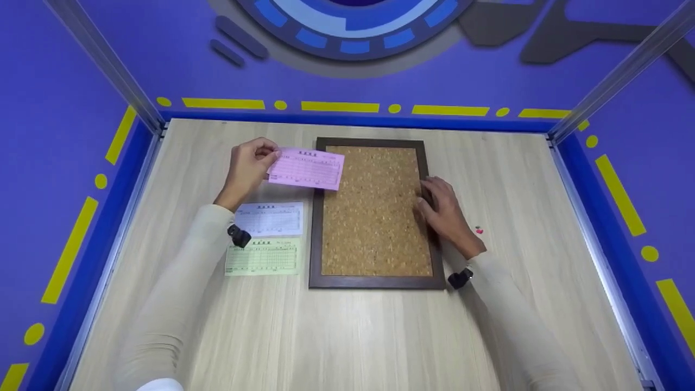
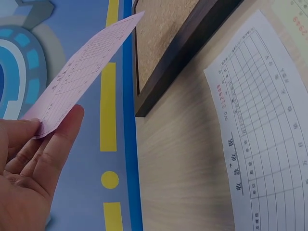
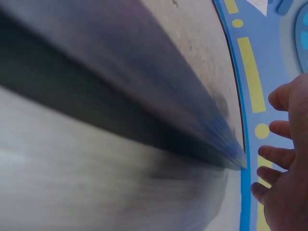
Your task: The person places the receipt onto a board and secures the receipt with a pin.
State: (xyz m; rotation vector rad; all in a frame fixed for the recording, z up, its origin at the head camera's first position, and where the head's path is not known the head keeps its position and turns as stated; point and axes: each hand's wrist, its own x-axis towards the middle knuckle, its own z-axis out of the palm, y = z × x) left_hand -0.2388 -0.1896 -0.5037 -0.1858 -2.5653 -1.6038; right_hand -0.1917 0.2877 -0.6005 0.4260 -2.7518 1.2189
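Note:
Thumb and fingers of my left hand pinch the left end of a pink printed form slip. In the head view, the slip's right end overlaps the left side of a cork board with a dark brown frame. The left wrist view shows the pink slip slightly bent and raised, with the left hand at its lower end. My right hand is at the board's right edge, fingers loosely bent; in the right wrist view that hand has its fingers spread and holds nothing. Contact with the frame is unclear.
Left of the board, a white form slip lies on the wooden table, above a green form slip. A small red sticker is right of the right hand. Blue panels with yellow marks enclose the table's back and sides.

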